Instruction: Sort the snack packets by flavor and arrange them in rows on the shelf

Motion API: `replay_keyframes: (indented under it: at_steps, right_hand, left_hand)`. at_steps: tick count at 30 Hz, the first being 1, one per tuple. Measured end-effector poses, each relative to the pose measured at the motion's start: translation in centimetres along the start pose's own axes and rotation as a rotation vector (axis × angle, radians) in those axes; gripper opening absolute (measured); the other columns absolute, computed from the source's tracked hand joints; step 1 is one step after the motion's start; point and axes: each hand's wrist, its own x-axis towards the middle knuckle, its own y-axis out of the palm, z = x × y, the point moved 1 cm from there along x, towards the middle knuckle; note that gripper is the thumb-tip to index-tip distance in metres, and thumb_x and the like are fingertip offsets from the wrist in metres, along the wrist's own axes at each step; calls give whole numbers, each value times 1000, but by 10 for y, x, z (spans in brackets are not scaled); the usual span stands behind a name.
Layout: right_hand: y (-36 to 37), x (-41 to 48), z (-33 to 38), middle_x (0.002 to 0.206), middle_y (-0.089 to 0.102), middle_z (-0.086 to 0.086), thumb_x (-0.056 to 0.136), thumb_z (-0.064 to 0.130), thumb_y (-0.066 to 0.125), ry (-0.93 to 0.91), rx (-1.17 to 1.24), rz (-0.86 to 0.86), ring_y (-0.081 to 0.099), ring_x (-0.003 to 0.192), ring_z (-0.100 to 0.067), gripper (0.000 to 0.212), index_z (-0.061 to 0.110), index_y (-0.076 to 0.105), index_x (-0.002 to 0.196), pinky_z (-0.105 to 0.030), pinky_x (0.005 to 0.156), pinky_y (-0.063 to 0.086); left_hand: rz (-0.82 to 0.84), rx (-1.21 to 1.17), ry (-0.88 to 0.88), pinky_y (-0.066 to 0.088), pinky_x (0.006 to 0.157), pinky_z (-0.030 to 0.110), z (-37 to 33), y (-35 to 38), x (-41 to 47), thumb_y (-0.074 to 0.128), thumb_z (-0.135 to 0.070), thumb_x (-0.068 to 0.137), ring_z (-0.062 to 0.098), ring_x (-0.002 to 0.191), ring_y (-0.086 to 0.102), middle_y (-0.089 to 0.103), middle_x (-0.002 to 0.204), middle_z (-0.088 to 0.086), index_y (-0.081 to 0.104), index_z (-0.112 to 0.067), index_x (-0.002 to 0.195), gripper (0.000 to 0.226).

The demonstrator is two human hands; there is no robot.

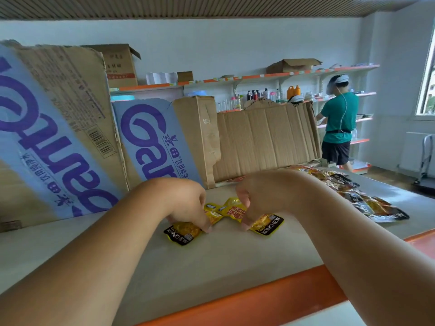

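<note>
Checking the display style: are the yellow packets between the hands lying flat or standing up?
Lying flat: the yellow packets rest on the shelf with their printed fronts facing up.

Reaching in from 7 and 5 o'clock with both forearms, wrists bent down. Pinching left packet [181, 232] with curled left hand [186, 203], right packet [267, 224] with curled right hand [261, 196], close at its 3 o'clock.
</note>
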Motion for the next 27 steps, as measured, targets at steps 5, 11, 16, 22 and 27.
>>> replay_keyframes:
  at_steps: [5, 11, 16, 22, 27]
  right_hand:
    - [7, 7, -4, 84, 66, 7, 72, 46, 80, -25, 46, -64, 58, 69, -9, 34, 30, 62, 96, -27, 58, 41]
    - [3, 9, -8, 91, 58, 12, 73, 34, 76, -82, 309, -314, 55, 76, -6, 29, 30, 62, 98, -28, 60, 41]
    - [-7, 1, -3, 95, 61, 15, 73, 31, 74, -149, 438, -470, 63, 75, -8, 30, 37, 60, 98, -29, 63, 53]
    - [-21, -21, 21, 101, 60, 14, 75, 27, 75, -274, 541, -728, 59, 80, -4, 31, 37, 63, 102, -11, 58, 43]
    - [-18, -52, 54, 96, 63, 13, 78, 24, 78, -379, 620, -809, 60, 79, -1, 28, 34, 66, 102, -11, 61, 43]
  left_hand:
    - [-11, -7, 10, 45, 56, 27, 8, 1, 3, 86, -61, 66, 13, 82, 67, 68, 93, -9, 63, -31, 90, 44]
    - [-199, -75, -11, 49, 67, 31, 21, -14, -9, 82, -56, 66, 8, 86, 59, 62, 98, -13, 60, -37, 92, 39]
    - [-438, -178, -34, 54, 71, 30, 33, -16, -42, 80, -54, 64, 3, 85, 60, 62, 98, -16, 61, -42, 98, 41]
    - [-675, -233, -11, 48, 68, 22, 47, -9, -91, 82, -55, 69, -4, 81, 58, 59, 94, -21, 59, -45, 99, 40]
    - [-800, -232, 14, 53, 77, 28, 58, -6, -136, 81, -54, 70, -2, 83, 60, 60, 97, -21, 59, -44, 101, 38]
